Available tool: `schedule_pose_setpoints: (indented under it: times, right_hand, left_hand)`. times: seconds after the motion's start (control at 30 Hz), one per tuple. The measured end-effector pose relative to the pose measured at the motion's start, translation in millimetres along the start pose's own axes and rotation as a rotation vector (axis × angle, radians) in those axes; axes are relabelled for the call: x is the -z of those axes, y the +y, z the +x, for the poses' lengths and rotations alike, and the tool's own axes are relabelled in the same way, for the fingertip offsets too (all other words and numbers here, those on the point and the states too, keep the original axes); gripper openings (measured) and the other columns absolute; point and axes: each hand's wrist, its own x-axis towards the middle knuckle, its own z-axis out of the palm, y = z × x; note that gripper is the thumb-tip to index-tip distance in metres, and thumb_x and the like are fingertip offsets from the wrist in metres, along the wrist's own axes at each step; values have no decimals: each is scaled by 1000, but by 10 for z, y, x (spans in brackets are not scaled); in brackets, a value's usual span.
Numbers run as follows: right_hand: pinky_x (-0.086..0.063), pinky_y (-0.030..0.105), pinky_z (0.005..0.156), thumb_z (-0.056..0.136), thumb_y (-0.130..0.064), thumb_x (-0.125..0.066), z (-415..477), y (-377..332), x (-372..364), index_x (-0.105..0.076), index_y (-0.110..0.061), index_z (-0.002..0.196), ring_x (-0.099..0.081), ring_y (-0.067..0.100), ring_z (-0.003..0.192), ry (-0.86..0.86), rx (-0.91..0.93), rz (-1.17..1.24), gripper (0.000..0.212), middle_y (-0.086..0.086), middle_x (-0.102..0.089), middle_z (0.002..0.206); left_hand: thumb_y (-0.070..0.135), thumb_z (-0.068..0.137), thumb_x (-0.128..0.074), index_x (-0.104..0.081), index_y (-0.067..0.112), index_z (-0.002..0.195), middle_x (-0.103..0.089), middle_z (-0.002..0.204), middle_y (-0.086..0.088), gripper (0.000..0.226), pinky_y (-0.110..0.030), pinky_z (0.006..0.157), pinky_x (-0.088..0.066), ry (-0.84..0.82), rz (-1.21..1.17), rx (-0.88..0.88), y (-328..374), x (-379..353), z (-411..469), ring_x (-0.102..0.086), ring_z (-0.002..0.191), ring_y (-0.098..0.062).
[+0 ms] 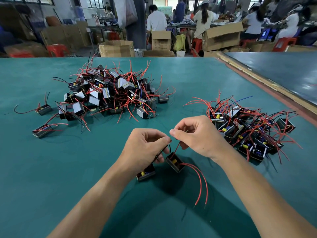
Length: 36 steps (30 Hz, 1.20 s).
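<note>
A small black box module (pixel 175 162) with a yellow part inside hangs just above the green table (pixel 51 177) from its thin wires. My left hand (pixel 145 148) pinches a black wire coming out of it. My right hand (pixel 195 136) pinches a red wire from the same module between thumb and forefinger. Two long red wires (pixel 199 182) trail from the module toward me. A second module (pixel 145 173) lies on the table under my left hand.
A big heap of modules with red wires (pixel 109 95) lies at the far left. A smaller heap (pixel 248 131) sits to the right of my hands. Loose modules (pixel 42 131) lie at the left. Cardboard boxes and seated people fill the background.
</note>
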Motion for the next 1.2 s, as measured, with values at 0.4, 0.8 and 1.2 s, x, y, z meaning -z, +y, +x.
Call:
schedule_pose_setpoints:
  times: [0.4, 0.8, 1.2]
  right_hand:
    - [-55, 31, 55, 92, -17, -65, -15, -31, -17, -70, -6, 71, -61, 13, 49, -75, -145, -49, 24, 3, -66, 57]
    - [-48, 21, 49, 97, -10, -56, -45, -167, 3, -64, -11, 70, -59, 7, 54, -120, -265, 147, 29, -6, -61, 58]
    - [-49, 23, 50, 94, -13, -64, -63, -208, 6, -66, -7, 74, -57, 10, 55, -127, -189, 171, 21, -3, -61, 60]
  left_hand:
    - [7, 91, -64, -71, 5, 75, -65, 58, -5, 18, -20, 43, -42, 16, 8, -20, -1, -4, 0, -52, 43, -17]
    - [12, 91, -66, -73, 14, 71, -68, 59, -2, 21, -20, 44, -44, 3, 107, -40, -36, 5, 27, -54, 44, -15]
    - [7, 90, -63, -72, 13, 71, -68, 59, -2, 22, -18, 45, -43, 9, 111, -69, -40, 14, 30, -53, 43, -14]
